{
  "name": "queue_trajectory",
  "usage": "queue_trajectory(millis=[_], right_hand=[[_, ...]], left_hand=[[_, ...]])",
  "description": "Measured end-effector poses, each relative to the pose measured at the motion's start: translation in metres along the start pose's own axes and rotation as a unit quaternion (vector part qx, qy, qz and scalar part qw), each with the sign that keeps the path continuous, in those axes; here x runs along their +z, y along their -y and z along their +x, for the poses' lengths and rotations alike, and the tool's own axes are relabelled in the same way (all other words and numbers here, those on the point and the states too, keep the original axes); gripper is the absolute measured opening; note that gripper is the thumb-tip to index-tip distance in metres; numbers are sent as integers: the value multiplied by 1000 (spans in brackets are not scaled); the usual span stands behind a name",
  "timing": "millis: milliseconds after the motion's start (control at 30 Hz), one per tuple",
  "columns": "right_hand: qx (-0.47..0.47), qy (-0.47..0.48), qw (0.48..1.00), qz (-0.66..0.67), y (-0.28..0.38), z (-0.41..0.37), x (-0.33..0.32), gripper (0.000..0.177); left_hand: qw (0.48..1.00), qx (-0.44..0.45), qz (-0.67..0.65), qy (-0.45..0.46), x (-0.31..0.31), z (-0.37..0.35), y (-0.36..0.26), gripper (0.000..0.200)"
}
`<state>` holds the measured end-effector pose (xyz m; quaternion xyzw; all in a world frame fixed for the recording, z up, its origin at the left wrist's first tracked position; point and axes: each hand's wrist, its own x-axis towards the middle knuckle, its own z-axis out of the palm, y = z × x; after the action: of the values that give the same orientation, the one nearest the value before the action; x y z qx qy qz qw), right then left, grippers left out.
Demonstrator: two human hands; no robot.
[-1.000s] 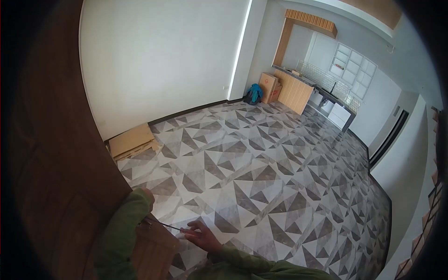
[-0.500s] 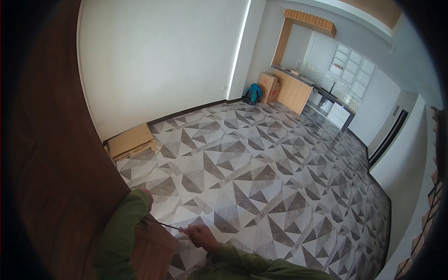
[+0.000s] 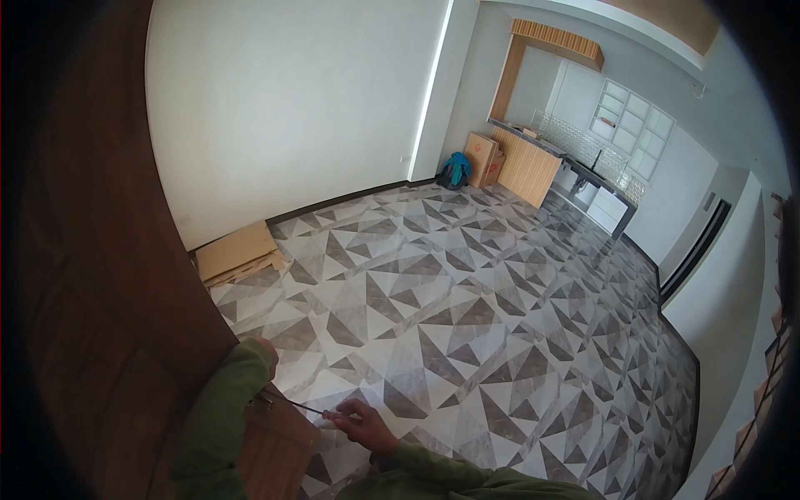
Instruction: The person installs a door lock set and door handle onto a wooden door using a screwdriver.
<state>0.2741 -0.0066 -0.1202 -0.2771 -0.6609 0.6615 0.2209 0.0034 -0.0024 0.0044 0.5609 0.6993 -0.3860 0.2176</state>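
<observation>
My right hand (image 3: 367, 425) is closed around the handle of a screwdriver (image 3: 300, 405), whose thin dark shaft points left toward the door edge. Where the tip meets the door, a small metal fitting (image 3: 263, 401) shows, though the exact contact is too small to make out. My left hand (image 3: 268, 353) is at the brown wooden door (image 3: 108, 275), just above the fitting; its fingers are hidden behind the green sleeve and the door edge.
Flattened cardboard (image 3: 237, 252) lies against the left wall. A blue and dark bag (image 3: 454, 171) and cardboard boxes (image 3: 482, 158) stand by a kitchen counter (image 3: 527, 167) at the back. The floor (image 3: 467, 333) has a grey triangle pattern.
The fingers of my right hand have loosened and shifted on the screwdriver handle. My left arm stays at the door; the view has moved slightly.
</observation>
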Motion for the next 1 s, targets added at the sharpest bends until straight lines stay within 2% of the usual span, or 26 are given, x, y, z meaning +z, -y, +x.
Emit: queue_trajectory(millis=[67,100,167,200,267,300,367,400,467,600,667,700,767,900,967,1000], right_hand=[[-165,25,983,-75,15,-2,-2,33],[-165,25,983,-75,16,0,-2,33],[56,26,998,-33,16,2,1,30],[55,26,998,-33,19,1,6,30],[-101,-59,993,2,23,-5,19,31],[-101,-58,993,1,19,-5,17,31],[7,-15,997,69,10,-5,8,29],[7,-16,998,68,12,-2,7,29],[74,-30,993,85,16,4,8,31],[92,-2,994,56,34,0,11,30],[-109,-51,993,4,23,-3,15,30],[-109,-51,993,4,24,-3,12,30],[56,33,996,62,26,-3,8,28],[130,50,983,118,22,-2,15,29],[-84,-36,979,181,5,0,25,26],[-82,-35,979,181,4,3,21,26]], left_hand=[[1000,-1,12,5,3,4,1,32],[1000,-1,12,5,3,4,2,32],[999,11,31,1,3,5,2,31],[999,10,31,0,2,3,2,31],[999,-24,22,-2,3,-1,0,31],[1000,-23,21,-2,3,0,0,31],[1000,-18,24,8,3,1,0,33],[1000,-17,24,7,1,1,1,33],[999,-4,7,50,-2,2,4,34],[999,-26,5,34,6,8,4,35],[1000,-23,8,14,7,8,4,35],[1000,-23,8,14,4,5,3,35],[999,-17,17,23,-1,-5,1,35],[999,-26,-9,-17,13,16,10,40],[999,-33,2,-18,16,19,10,38],[999,-33,1,-17,16,18,10,38]])
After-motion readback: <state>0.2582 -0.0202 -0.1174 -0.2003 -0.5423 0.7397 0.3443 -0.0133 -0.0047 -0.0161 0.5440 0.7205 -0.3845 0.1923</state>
